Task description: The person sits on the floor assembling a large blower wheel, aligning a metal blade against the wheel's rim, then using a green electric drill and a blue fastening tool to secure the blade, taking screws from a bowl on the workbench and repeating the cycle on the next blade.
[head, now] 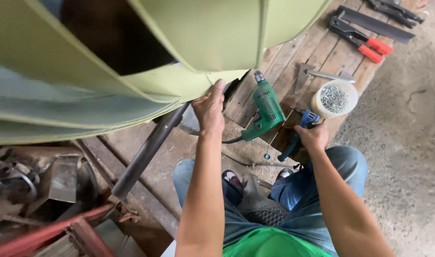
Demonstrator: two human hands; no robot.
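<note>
My left hand (209,108) presses against the lower edge of a large pale green sheet-metal duct (193,33), its thumb up on the metal lip. My right hand (313,136) is closed around the handle of a blue-and-black hand tool (298,133), likely a riveter, down on the wooden planks. A green electric drill (266,110) lies on the planks between my two hands, its chuck pointing away from me. Just beyond my right hand stands a white tub of small metal rivets (335,98).
A dark steel pipe (148,150) runs under the duct. On the wooden platform (293,52) lie a metal square (317,74), red-handled snips (360,38), a dark flat blade and other tools. Scrap metal is piled at the left. Concrete floor lies to the right.
</note>
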